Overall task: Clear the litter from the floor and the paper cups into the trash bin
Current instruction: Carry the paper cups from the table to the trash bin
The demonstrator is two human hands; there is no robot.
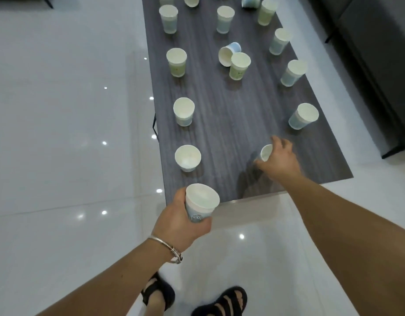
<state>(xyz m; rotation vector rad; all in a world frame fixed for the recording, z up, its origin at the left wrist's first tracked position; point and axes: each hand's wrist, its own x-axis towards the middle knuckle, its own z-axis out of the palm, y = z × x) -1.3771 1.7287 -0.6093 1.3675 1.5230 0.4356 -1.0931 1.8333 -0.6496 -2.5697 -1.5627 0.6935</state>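
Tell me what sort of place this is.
Probably a living room or lounge: a low grey wood-grain coffee table strewn with paper cups, what looks like a dark sofa beside it, and a glossy white tiled floor.

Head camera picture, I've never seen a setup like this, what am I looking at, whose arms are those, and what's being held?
There is no machine here. A person wears one wide-angle camera on the head, so you look down along their own arms. The left hand grips a paper cup just off the near end of a dark table. The right hand curls round a second cup on the table. More paper cups stand along it, and one blue cup lies on its side near the middle. Below are a glossy white floor and the person's black sandals.
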